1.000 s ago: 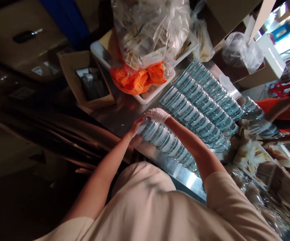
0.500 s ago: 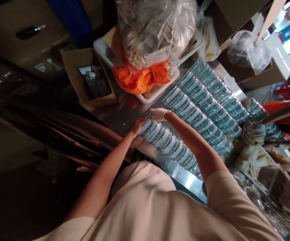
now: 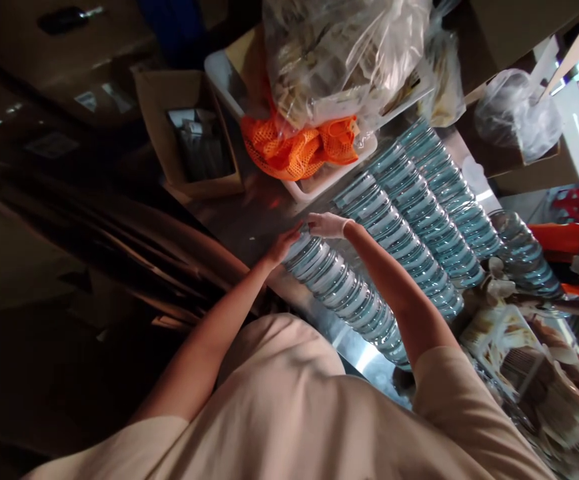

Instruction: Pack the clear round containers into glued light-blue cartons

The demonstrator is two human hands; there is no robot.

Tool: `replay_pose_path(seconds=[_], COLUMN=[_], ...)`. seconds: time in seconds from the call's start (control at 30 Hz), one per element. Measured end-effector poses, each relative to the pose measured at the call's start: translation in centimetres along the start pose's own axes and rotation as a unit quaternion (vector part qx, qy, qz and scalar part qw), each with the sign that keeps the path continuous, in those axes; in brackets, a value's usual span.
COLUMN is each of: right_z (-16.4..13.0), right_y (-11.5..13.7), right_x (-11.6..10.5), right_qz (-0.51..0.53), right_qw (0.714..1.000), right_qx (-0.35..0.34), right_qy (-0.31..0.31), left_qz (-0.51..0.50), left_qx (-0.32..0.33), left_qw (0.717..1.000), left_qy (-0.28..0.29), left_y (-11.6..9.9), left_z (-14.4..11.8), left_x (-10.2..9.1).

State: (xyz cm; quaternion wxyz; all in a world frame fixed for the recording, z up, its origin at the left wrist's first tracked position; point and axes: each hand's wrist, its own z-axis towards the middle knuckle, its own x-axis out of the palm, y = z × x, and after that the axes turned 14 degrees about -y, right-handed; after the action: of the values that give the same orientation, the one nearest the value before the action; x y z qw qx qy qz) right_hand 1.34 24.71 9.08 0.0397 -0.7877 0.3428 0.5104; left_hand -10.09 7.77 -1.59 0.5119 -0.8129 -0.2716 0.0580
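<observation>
My left hand [image 3: 282,248]: at the upper end of the near containers [image 3: 347,293]; I can't tell whether its fingers clamp.
My right hand [image 3: 328,225] (gloved): same end, grip unclear too.
Table [image 3: 224,223]: beneath these containers.

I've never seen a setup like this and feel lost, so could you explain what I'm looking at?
These are a person's own hands. A camera worn on their head looks down past their beige shirt. On the shiny metal table lie rows of clear, glassy containers, near a white tray and orange mesh. The left hand and white-gloved right hand meet at one end of the nearest row; whether their fingers grip anything is too small to tell.
</observation>
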Motion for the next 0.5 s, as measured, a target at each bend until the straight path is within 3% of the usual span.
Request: replay_pose_path(seconds=[0.23,0.5], right_z=[0.2,-0.6], right_y=[1.2,1.8], right_x=[-0.6,-0.7], right_qz=[0.007,-0.022], right_qw=[0.999,0.995], right_qx=[0.045,0.094], right_qy=[-0.008,-0.018], left_qz=[0.011,0.031], left_qx=[-0.002,-0.033], left_qw=[1.0,0.999], left_qy=[-0.001,0.0], left_y=[-0.1,-1.4], left_z=[-0.2,0.2], left_x=[0.1,-1.3])
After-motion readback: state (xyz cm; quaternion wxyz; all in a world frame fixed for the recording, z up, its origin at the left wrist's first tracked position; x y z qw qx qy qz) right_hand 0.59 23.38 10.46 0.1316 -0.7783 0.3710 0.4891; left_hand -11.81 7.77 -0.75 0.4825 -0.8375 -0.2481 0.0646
